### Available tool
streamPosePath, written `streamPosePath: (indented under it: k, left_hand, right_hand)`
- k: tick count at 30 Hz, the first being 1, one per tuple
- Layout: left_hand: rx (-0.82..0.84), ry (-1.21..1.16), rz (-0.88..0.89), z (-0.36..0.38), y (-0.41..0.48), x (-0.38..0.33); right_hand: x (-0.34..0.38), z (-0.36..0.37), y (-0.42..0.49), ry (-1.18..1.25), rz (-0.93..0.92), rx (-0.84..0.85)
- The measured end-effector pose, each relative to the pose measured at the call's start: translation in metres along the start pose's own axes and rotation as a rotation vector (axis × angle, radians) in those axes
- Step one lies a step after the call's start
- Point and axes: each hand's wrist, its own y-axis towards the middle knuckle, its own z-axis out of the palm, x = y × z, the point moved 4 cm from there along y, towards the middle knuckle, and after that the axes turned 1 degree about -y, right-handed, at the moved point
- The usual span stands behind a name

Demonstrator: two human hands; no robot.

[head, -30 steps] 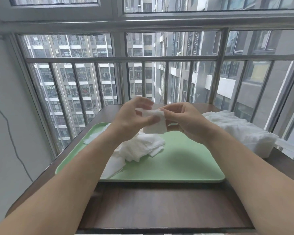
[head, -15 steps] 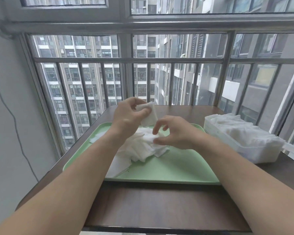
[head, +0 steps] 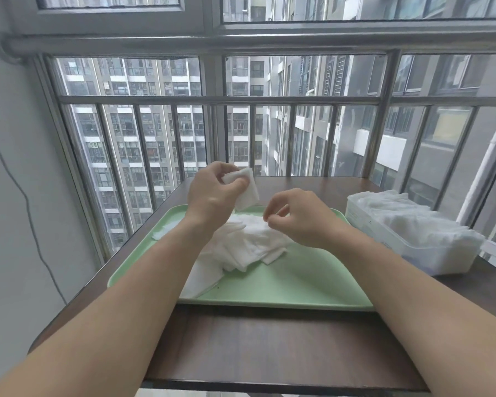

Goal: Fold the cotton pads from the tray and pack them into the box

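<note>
The left hand (head: 215,193) is above the far edge of the green tray (head: 298,282). It holds one folded cotton pad (head: 245,190) between the thumb and the curled fingers, and the pad hangs down a little toward the tray. The right hand (head: 301,219) is over the middle of the tray, with its fingers curled and the tips of thumb and forefinger close together. These tips are right at the top of the pile of pads (head: 249,245). I cannot tell if they already pinch a pad or only touch it.

The pile of white unfolded pads lies in the middle of the tray and spreads toward its near left edge. One single pad (head: 165,232) lies apart from it, in the far left corner of the tray. The clear plastic box (head: 413,247) stands just beside the right side of the tray and is full of white pads up to its rim. The tray rests on the dark brown table (head: 269,348).
</note>
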Motion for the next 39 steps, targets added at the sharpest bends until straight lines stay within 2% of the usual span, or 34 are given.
streamPosePath:
  k: [3,8,15,21,24,28,32,39]
  left_hand:
    - [-0.007,-0.017,-0.024,-0.001,0.001,0.002]
    - [0.022,0.010,-0.013,0.002,-0.001,0.000]
    - [0.018,0.015,-0.026,0.001,-0.001,-0.001]
    - [-0.025,-0.005,-0.066,-0.003,-0.004,-0.003]
    - [0.010,-0.047,-0.101,-0.002,-0.004,-0.002]
    - [0.081,-0.085,-0.130,0.002,-0.009,-0.004]
    - [0.151,-0.045,-0.133,0.004,-0.010,-0.003]
    - [0.277,0.019,-0.104,0.014,-0.014,-0.005]
  right_hand:
    - [-0.004,-0.001,0.000,0.074,0.009,-0.016]
    - [-0.006,0.015,-0.003,-0.025,-0.032,0.161]
    - [-0.004,0.006,0.001,-0.027,-0.019,0.055]
    - [-0.011,-0.011,0.000,0.358,0.110,-0.094]
    - [-0.013,-0.010,-0.002,0.645,0.214,-0.065]
    - [-0.016,-0.008,-0.003,0.829,0.332,0.005]
    - [-0.016,-0.009,-0.001,0.954,0.249,0.072]
    - [-0.013,-0.016,-0.002,0.975,0.110,0.124]
